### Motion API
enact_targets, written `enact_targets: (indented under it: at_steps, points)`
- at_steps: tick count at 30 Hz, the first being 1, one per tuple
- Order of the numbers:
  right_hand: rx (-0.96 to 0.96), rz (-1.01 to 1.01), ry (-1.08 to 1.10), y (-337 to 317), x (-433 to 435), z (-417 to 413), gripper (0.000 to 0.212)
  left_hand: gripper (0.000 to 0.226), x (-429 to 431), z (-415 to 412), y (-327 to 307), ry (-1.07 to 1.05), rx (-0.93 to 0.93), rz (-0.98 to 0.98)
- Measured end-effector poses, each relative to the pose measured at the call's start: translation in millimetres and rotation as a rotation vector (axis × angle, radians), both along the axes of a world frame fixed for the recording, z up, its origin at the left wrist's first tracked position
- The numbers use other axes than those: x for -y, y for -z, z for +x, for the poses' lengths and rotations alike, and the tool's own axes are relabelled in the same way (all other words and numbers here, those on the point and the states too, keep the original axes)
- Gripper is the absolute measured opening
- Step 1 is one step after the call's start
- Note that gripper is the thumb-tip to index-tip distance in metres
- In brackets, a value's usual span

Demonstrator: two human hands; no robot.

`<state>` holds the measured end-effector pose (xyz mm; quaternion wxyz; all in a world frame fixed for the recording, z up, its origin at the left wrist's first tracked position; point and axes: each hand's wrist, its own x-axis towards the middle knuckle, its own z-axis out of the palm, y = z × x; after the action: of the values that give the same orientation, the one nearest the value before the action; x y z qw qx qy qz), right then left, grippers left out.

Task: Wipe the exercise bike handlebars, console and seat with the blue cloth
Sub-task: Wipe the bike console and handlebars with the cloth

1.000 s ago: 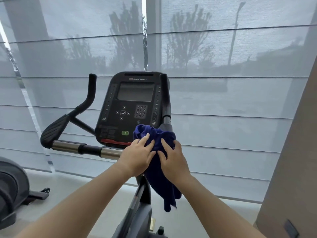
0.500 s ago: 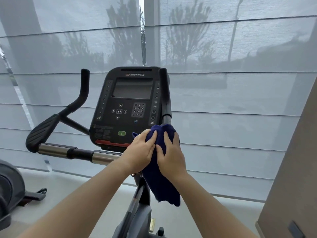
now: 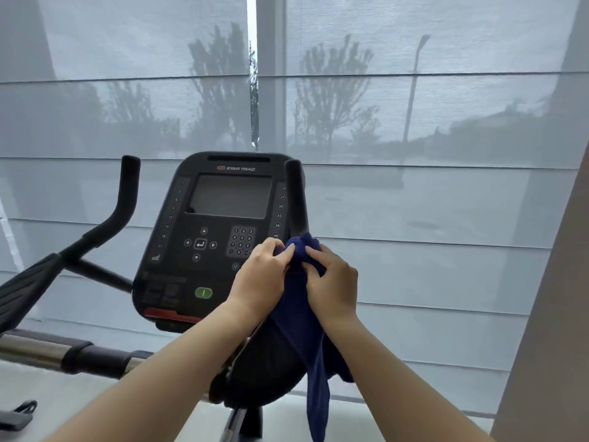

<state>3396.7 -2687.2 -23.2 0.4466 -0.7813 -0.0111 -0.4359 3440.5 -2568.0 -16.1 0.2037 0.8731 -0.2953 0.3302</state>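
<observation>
The blue cloth (image 3: 306,327) is wrapped round the lower part of the bike's right upright handlebar (image 3: 295,199), and its tail hangs down past the frame. My left hand (image 3: 261,282) and my right hand (image 3: 331,282) both grip the cloth around that bar, side by side, fingers curled. The black console (image 3: 220,237) with a dark screen and keypad stands just left of my hands. The left handlebar (image 3: 122,202) rises at the left, above the chrome crossbar (image 3: 28,347). The seat is not in view.
A wide window with translucent grey blinds (image 3: 414,186) fills the background behind the bike. A beige wall edge (image 3: 548,314) stands at the right. Part of another machine's base (image 3: 16,416) lies on the floor at the lower left.
Both hands have slid the cloth upward along the right handlebar, and their fingers have closed tighter round it. The view has moved closer to the console.
</observation>
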Motion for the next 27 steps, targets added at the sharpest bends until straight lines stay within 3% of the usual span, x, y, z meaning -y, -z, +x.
enact_targets:
  at_steps: [3, 6, 9, 13, 18, 24, 27]
  points:
    - [0.027, -0.145, -0.009, -14.1, 6.8, 31.1, 0.037, 0.046, 7.4, 27.7, -8.9, 0.039, 0.018, 0.067]
    - [-0.347, -0.188, -0.080, -4.3, 8.1, 56.5, 0.046, 0.052, 10.9, 53.8, -1.1, 0.108, -0.116, 0.407]
    - [-0.456, -0.046, -0.251, 1.4, 10.8, 70.2, 0.051, 0.054, 8.0, 74.4, -0.5, 0.169, -0.265, 0.394]
    - [-0.515, -0.077, -0.213, -4.4, 10.8, 83.0, 0.053, 0.056, 7.7, 82.4, -5.2, 0.239, -0.268, 0.283]
    - [-0.516, -0.178, -0.164, -13.5, 3.5, 80.4, 0.054, 0.059, -5.7, 89.7, -12.8, 0.244, -0.265, 0.302]
    - [-0.674, -0.278, -0.114, -16.8, -4.8, 73.8, 0.075, 0.055, -30.0, 107.0, -51.3, 0.115, -0.003, 0.326]
    - [-0.678, -0.295, -0.060, -20.9, -7.7, 81.5, 0.077, 0.064, -14.9, 115.9, -74.8, 0.076, 0.156, 0.338]
